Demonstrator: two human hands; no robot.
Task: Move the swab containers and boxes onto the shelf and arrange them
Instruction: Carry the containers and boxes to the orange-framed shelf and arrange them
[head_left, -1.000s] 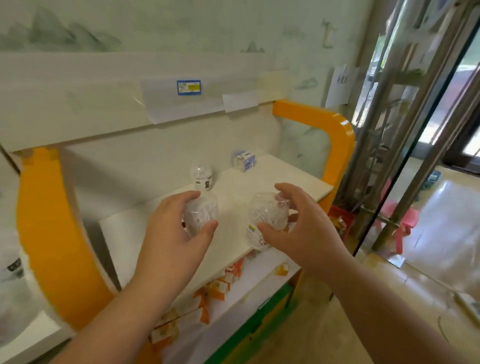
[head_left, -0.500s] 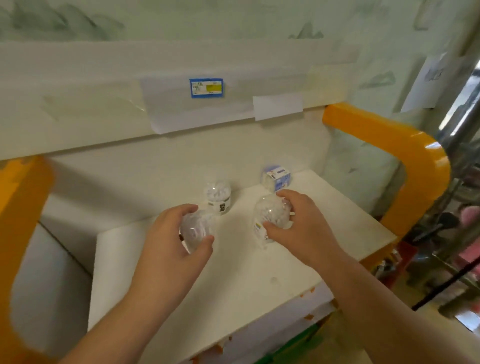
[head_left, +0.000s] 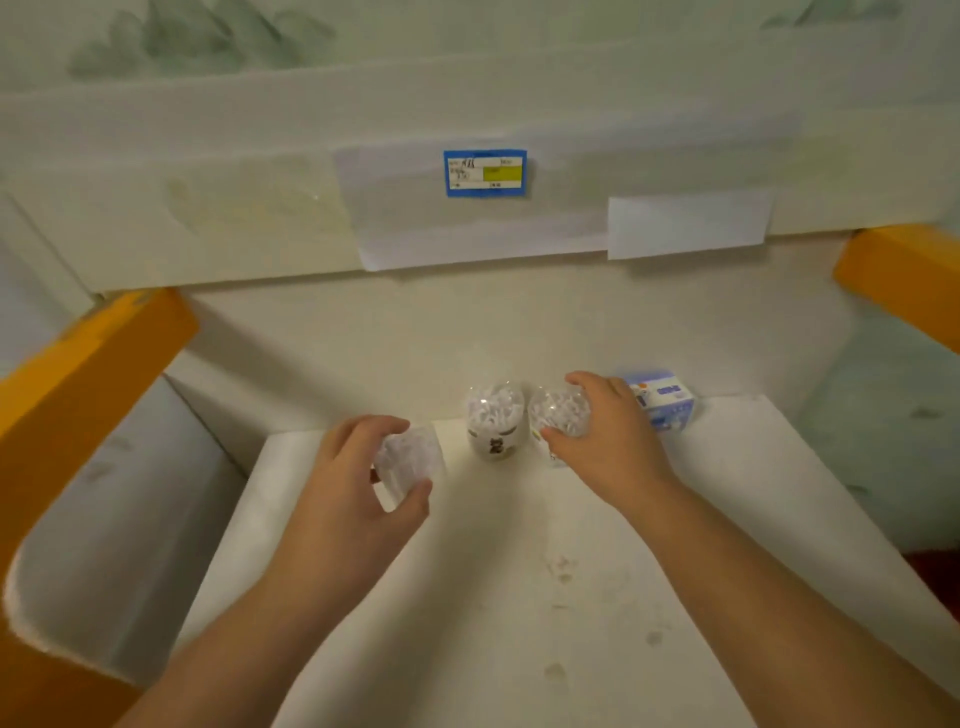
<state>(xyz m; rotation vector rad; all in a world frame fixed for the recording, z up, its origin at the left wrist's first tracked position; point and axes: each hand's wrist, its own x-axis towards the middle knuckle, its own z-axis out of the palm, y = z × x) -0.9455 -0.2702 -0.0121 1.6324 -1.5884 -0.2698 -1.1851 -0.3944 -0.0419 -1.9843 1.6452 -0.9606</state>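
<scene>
Two bare hands, left hand (head_left: 358, 483) and right hand (head_left: 608, 441), each at the end of a bare forearm. Left forearm (head_left: 249, 613) and right forearm (head_left: 753, 566) uncovered along the whole visible length, right down to the lower edge of the view. Smooth and even in surface along both forearms, slim at the wrists, broadening toward the camera under the wide lens. Softly rounded knuckles across the back of the right hand; broad thumb with a rounded tip on the left. Fingers fairly short and tapered on both. Nails too blurred to make out. Outlines of hands and forearms slightly soft throughout.
</scene>
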